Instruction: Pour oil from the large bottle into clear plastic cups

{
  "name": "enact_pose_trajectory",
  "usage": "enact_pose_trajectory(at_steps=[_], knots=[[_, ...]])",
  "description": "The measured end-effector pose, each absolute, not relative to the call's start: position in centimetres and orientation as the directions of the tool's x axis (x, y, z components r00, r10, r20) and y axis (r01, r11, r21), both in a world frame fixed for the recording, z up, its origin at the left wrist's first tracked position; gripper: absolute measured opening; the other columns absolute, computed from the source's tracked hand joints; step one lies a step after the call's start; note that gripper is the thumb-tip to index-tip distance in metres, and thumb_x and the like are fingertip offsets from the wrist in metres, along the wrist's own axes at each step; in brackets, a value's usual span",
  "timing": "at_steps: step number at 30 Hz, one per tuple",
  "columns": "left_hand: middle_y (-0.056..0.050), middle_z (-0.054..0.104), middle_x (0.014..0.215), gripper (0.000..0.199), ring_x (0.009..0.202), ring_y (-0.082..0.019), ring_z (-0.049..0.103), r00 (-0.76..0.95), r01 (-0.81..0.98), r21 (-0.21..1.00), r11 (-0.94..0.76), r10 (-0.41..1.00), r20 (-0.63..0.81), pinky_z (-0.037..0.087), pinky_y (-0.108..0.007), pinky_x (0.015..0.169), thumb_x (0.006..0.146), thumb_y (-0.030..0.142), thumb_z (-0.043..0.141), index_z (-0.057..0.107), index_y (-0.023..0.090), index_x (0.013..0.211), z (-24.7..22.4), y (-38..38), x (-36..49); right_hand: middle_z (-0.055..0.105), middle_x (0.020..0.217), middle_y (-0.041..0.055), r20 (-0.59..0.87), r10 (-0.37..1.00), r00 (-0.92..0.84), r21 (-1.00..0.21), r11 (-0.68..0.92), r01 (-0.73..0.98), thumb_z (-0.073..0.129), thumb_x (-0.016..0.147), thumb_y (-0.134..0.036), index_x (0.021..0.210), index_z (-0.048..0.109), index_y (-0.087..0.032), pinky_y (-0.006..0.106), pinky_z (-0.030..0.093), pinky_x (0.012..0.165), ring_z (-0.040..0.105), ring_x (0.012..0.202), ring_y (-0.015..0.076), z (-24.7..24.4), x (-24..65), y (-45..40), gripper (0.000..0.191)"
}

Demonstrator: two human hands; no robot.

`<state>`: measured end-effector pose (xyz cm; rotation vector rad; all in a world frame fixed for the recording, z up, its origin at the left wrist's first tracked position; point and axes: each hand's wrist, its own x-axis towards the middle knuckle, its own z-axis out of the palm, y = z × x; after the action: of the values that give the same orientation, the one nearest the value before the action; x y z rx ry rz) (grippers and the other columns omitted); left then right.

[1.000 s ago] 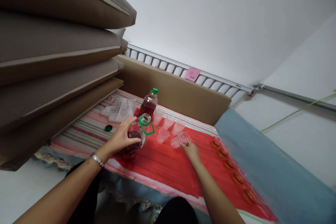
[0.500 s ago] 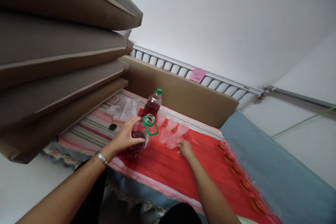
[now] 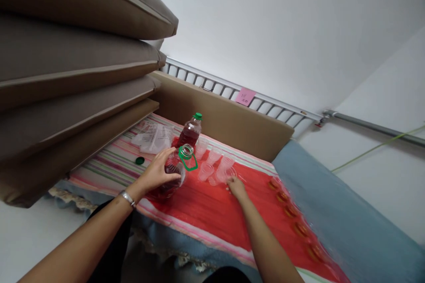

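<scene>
My left hand (image 3: 159, 171) is closed around an uncapped clear bottle (image 3: 174, 170) of dark red liquid, with a green carry loop at its neck. The bottle leans slightly and stands on the red sheet. My right hand (image 3: 236, 186) pinches a clear plastic cup (image 3: 231, 171) by its edge, at the near end of a group of clear cups (image 3: 206, 170). Part of that cup blends into those behind it. A second bottle (image 3: 191, 131) of red liquid, with its green cap on, stands beyond the first. A loose green cap (image 3: 140, 160) lies left of my left hand.
The red sheet (image 3: 212, 216) covers a striped cloth (image 3: 109, 164). Clear plastic bags (image 3: 154, 138) lie at the back left. Several small round cups with amber contents (image 3: 291, 209) line the sheet's right edge. Stacked cushions (image 3: 79, 57) overhang the left side; a brown board (image 3: 222, 112) stands behind.
The cup at my right fingers has shifted and turned more upright, apart from the cup it lay against. My left hand keeps its hold on the bottle. The whole view has shifted slightly.
</scene>
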<state>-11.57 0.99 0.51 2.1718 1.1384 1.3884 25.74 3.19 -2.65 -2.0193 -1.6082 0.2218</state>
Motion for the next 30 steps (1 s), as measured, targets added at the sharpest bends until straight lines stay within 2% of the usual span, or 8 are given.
enact_pose_trajectory(at_steps=[4,8,13,19,24,30], knots=[[-0.016,0.048,0.143,0.082,0.135,-0.034,0.042,0.202,0.447,0.630,-0.635,0.758,0.620,0.031,-0.056,0.114,0.066,0.043,0.079,0.044,0.021,0.137,0.4,1.1,-11.5,0.068,0.062,0.0015,0.088,0.928,0.362,-0.604,-0.240,0.760,0.047,0.081,-0.014,0.086,0.067,-0.015,0.019,0.042,0.042,0.061,0.043,0.0117,-1.2,25.2,2.7,0.020],[-0.015,0.049,0.143,0.082,0.135,-0.034,0.042,0.192,0.449,0.633,-0.631,0.760,0.621,0.031,-0.055,0.113,0.066,0.044,0.079,0.045,0.021,0.137,0.3,1.2,-11.6,0.070,0.065,0.0017,0.051,0.926,0.373,-0.655,-0.251,0.713,0.049,0.085,-0.018,0.093,0.068,-0.015,0.020,0.042,0.043,0.059,0.041,0.0111,1.0,25.2,1.5,0.021],[-0.015,0.050,0.142,0.081,0.135,-0.034,0.043,0.191,0.446,0.629,-0.636,0.755,0.628,0.031,-0.056,0.113,0.065,0.043,0.079,0.045,0.021,0.136,0.2,1.4,-11.5,0.068,0.061,-0.0006,0.025,0.928,0.372,-0.669,-0.262,0.696,0.055,0.082,-0.018,0.082,0.068,-0.016,0.020,0.041,0.044,0.058,0.042,0.0105,2.2,26.0,-0.9,0.013],[-0.015,0.048,0.143,0.080,0.136,-0.033,0.041,0.197,0.470,0.628,-0.620,0.768,0.610,0.031,-0.055,0.114,0.066,0.040,0.079,0.044,0.021,0.136,0.1,1.4,-11.4,0.060,0.050,-0.0033,-0.023,0.899,0.437,-0.623,-0.354,0.697,0.062,0.075,-0.018,0.061,0.057,-0.019,0.020,0.039,0.045,0.059,0.043,0.0120,-1.2,25.6,-2.8,0.016],[-0.016,0.047,0.144,0.082,0.136,-0.034,0.041,0.202,0.482,0.624,-0.616,0.771,0.604,0.030,-0.056,0.114,0.066,0.042,0.079,0.043,0.019,0.136,0.1,1.4,-11.5,0.059,0.051,-0.0060,-0.057,0.907,0.418,-0.591,-0.368,0.718,0.066,0.071,-0.018,0.064,0.054,-0.021,0.020,0.041,0.050,0.060,0.049,0.0130,-3.9,24.6,-3.0,0.015],[-0.015,0.048,0.143,0.081,0.136,-0.034,0.041,0.202,0.468,0.619,-0.631,0.758,0.620,0.030,-0.056,0.114,0.066,0.041,0.079,0.043,0.021,0.136,0.0,1.5,-11.4,0.060,0.053,-0.0052,-0.092,0.929,0.357,-0.593,-0.340,0.730,0.060,0.074,-0.014,0.067,0.057,-0.020,0.019,0.043,0.052,0.061,0.050,0.0116,-2.5,25.3,-2.7,0.010]])
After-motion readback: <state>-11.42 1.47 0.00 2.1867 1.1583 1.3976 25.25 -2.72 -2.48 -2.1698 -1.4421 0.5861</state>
